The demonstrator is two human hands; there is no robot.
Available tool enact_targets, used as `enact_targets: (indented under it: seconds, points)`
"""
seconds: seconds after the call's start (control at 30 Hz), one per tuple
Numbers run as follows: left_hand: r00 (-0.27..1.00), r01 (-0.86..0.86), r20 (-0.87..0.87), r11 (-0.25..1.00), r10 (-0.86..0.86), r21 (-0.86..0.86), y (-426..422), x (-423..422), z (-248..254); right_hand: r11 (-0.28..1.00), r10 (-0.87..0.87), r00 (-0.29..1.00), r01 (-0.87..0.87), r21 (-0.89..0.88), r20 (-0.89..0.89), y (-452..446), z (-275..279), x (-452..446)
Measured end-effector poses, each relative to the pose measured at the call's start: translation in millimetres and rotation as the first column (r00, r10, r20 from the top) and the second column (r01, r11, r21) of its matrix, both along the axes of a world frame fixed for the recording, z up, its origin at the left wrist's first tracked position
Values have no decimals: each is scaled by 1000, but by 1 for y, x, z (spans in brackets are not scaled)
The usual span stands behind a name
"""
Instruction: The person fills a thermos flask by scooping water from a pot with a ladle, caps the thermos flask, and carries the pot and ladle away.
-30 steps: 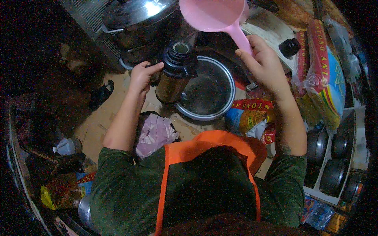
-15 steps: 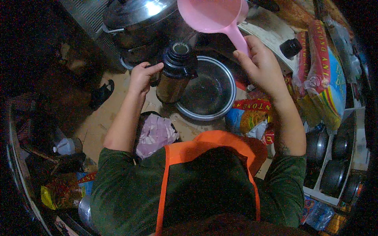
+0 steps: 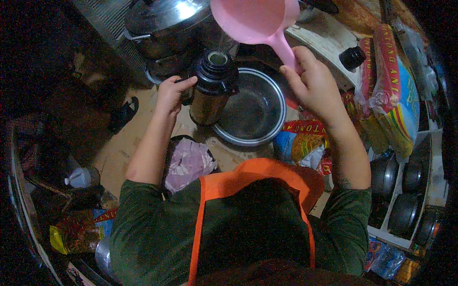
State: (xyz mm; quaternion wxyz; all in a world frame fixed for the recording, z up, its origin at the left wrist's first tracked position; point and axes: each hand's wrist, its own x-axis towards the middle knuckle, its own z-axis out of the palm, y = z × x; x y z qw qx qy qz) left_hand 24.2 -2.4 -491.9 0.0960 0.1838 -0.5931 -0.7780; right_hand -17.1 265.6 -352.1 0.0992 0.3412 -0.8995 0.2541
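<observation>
We see the pink dipper (image 3: 253,21), fingers curled round it in our right hand (image 3: 316,78), edge slightly leftward, so it stays near the open flask (image 3: 208,106) our left hand (image 3: 171,94) grips at the basin's (image 3: 257,112) left edge.

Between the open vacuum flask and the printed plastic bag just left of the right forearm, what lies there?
In the head view, the round metal basin lies between the vacuum flask and the printed plastic bag.
</observation>
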Motion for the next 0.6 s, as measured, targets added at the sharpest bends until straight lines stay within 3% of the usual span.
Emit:
enact_targets:
  seconds: [0.5,0.6]
  points:
    - [999,-52,10,999,52,-14,3,0,1,994,11,994,1,106,-112,-4,-7,3]
    - [1000,7,21,999,-6,-43,-4,-2,-7,994,21,992,-7,112,-126,-5,-9,4]
